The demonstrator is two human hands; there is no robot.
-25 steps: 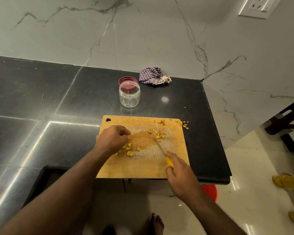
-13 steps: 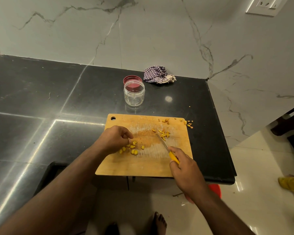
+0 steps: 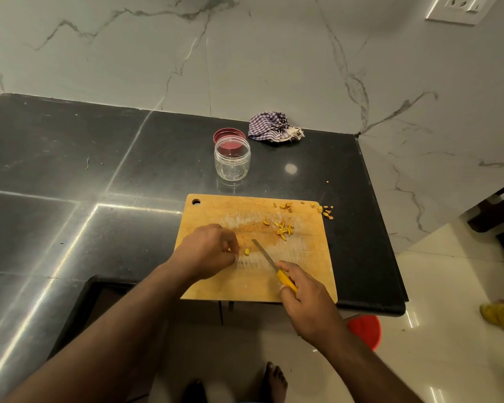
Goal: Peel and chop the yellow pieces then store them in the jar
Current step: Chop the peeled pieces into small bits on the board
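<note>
Since a moment ago, left hand (image 3: 208, 250) has gathered most yellow pieces (image 3: 246, 251) under curled fingers mid-board; right hand (image 3: 306, 298) grips knife (image 3: 264, 255) close by, blade could nick fingers; jar (image 3: 232, 162) empty beyond

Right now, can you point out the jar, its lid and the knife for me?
jar (image 3: 232, 159): head view, on its clear side wall.
lid (image 3: 227, 134): head view, on its red rim behind the jar.
knife (image 3: 285, 280): head view, on its yellow handle, held by the right hand.
</note>
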